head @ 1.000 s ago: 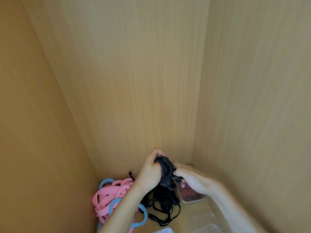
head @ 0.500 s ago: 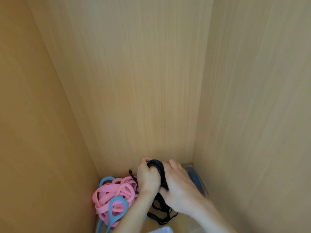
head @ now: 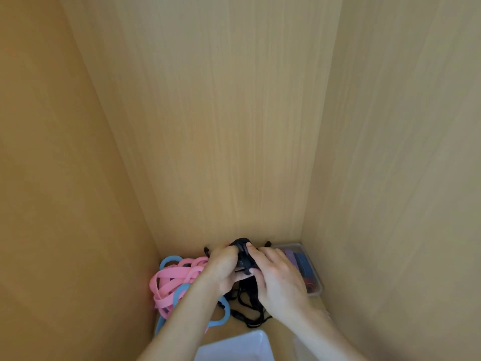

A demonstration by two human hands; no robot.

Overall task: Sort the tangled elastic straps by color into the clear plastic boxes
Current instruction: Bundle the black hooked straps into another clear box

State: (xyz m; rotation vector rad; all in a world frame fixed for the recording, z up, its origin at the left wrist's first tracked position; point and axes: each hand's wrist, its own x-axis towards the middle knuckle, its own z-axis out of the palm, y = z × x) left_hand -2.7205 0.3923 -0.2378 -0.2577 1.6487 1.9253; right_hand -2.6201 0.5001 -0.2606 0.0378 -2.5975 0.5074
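Fingers of the left hand point(head: 223, 267) and right hand point(head: 276, 277) are curled tight around a bunch of black straps point(head: 243, 252), loose ends trailing below them. Just left of the fingers lie pink straps point(head: 171, 282) tangled with blue straps point(head: 169, 260). Right of them, a clear box point(head: 312, 272) holds coloured straps against the wooden wall point(head: 234, 126); nearer, a white box point(head: 234, 346)

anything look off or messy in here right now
Nothing damaged or spilled. The pink and blue elastic straps lie in a knotted heap at the left, unsorted. Both hands, left hand and right hand, grip a bunch of black straps whose loose ends trail onto the wooden floor. The clear plastic box by the right wall already holds some straps.
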